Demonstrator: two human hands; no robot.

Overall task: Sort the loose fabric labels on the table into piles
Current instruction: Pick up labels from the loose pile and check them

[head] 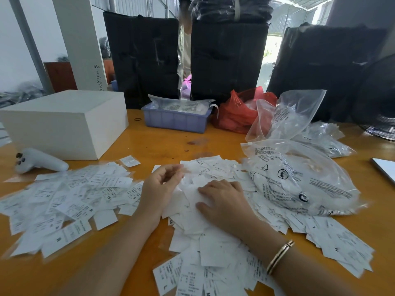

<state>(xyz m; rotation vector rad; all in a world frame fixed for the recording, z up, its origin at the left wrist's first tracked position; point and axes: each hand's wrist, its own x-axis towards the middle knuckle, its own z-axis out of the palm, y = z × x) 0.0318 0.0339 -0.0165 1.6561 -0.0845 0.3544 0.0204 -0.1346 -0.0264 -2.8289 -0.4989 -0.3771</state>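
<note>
Fabric labels (pixel 213 238): heaped at worktop centre, unsorted.
Right hand (pixel 224 201): fingers flat, pinning heap steady.
Left hand (pixel 162 184): curled at 10 o'clock; whether it pinches a label, can't tell.
Sorted pile (pixel 70 197): 9 o'clock.

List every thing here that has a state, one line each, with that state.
Left hand: raised over the labels, fingers curled, grip unclear.
Right hand: flat, pressing on the middle pile.
Middle pile: loose heap, unsorted.
Left pile: spread out, apart from the middle pile.
Clear bags: crumpled, lying on the table.
Red bag: open at the top.
Blue tray: holds a filled plastic bag.
White box: closed.
</note>
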